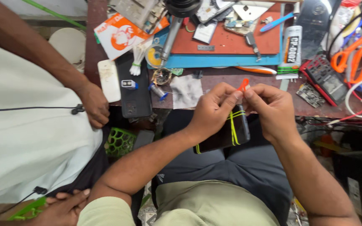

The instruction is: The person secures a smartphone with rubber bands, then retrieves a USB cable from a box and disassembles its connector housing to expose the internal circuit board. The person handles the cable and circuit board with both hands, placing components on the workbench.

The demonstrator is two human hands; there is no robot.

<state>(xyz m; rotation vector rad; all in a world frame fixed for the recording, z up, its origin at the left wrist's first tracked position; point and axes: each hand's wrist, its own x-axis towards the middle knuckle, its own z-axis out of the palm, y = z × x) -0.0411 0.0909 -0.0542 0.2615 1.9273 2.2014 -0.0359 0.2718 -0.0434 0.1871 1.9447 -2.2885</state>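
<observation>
- Phone (225, 134) – dark, wrapped in yellow rubber bands (234, 125) – sits over your lap, just below the bench edge (231, 81).
- Your left hand (212, 111) grips its upper end, fingers closed around it.
- Your right hand (273, 109) pinches a small orange clip (243, 85) at the phone's top, thumb and forefinger pressed together on it.
- Another person's hand (94, 104) rests at the bench's left edge, near a black phone (134, 90) and a white one (109, 79).
- Orange-handled scissors (350, 58) lie well apart, far right.
</observation>
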